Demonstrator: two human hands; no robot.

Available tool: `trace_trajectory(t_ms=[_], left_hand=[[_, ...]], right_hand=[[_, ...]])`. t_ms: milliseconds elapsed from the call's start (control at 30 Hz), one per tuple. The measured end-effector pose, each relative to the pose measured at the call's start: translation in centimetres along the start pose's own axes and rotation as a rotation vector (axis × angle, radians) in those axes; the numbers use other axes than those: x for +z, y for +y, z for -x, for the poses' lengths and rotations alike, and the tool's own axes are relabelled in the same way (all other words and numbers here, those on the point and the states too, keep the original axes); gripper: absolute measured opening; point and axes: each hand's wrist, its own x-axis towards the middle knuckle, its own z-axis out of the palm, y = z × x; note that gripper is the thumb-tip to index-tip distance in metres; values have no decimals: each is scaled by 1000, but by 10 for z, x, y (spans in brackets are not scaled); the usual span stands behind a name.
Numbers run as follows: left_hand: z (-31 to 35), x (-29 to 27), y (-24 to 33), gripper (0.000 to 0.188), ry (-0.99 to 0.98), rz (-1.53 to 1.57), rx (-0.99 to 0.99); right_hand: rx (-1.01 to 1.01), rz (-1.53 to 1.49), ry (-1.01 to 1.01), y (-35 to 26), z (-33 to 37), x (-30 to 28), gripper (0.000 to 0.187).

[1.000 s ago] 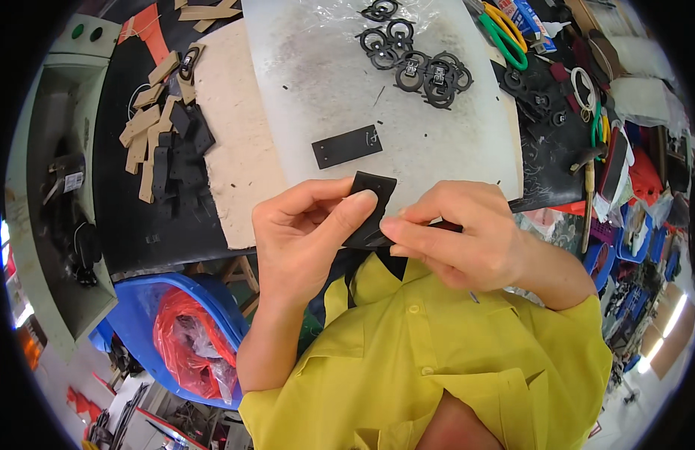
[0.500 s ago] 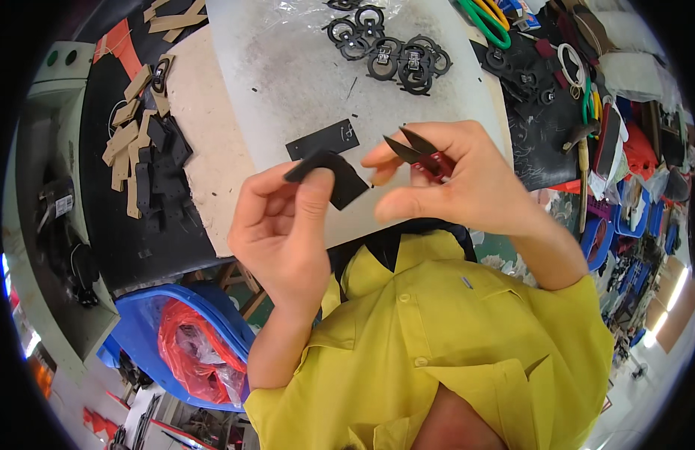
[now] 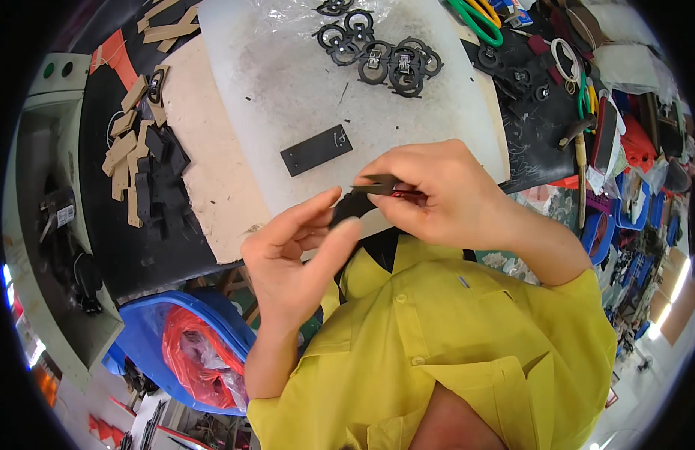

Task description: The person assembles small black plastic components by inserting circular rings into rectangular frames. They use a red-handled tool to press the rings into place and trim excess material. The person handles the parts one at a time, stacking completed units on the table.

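Snips [image 3: 383, 183] and flap [image 3: 349, 209] close together at the near edge of the board [image 3: 287, 82].

Head view: the right hand [image 3: 441, 191] has its fingers closed round the red-handled snips; the left hand [image 3: 291, 251] has thumb and fingers parted with the black flap between, though whether it pinches it I cannot tell. On the board lie a strip [image 3: 316, 150] and, farther back, buckles [image 3: 404, 63]; left of the board, tan pieces [image 3: 121, 150] and black pieces [image 3: 161, 184].
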Motion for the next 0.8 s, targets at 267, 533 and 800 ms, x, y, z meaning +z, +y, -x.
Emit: trace_trajectory(t_ms=[267, 533, 800], left_hand=[[-1, -6, 1, 21, 162, 140, -163], [-2, 0, 4, 20, 187, 151, -156], [12, 7, -6, 19, 186, -266, 275]], right_hand=[[-150, 501, 30, -15, 12, -16, 36], [-553, 567, 169, 1, 19, -9, 34], [125, 5, -82, -4, 17, -18, 16]])
